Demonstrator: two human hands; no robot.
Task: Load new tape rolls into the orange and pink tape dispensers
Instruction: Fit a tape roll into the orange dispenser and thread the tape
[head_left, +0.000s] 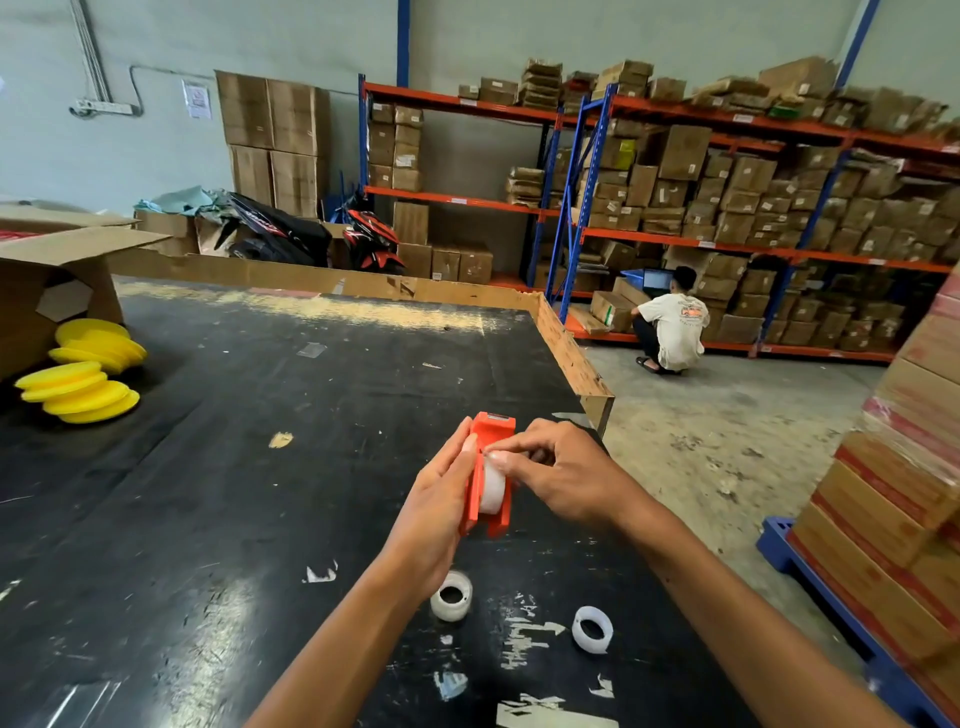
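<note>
Left hand (434, 514) clasps the orange dispenser (491, 441), clear roll (492, 486) seated, while right hand (558, 475) pinches the tape end; best drawn straight toward the cutter.

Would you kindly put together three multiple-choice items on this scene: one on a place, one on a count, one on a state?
1. Where do the yellow discs lie?
A. On the black table's left side, by an open cardboard box
B. On the blue pallet
C. On the shelving

2. How many loose white rings lie on the black table below the hands?
A. One
B. Two
C. Four

3. What state is the orange dispenser in?
A. Lying empty on the table
B. Held up in the left hand, a white roll inside
C. Stacked on the cartons

Answers:
1 A: the discs sit beside the cardboard box.
2 B: one ring lies under the left hand, another ring to its right.
3 B: the right hand fingers touch the white roll.
</note>
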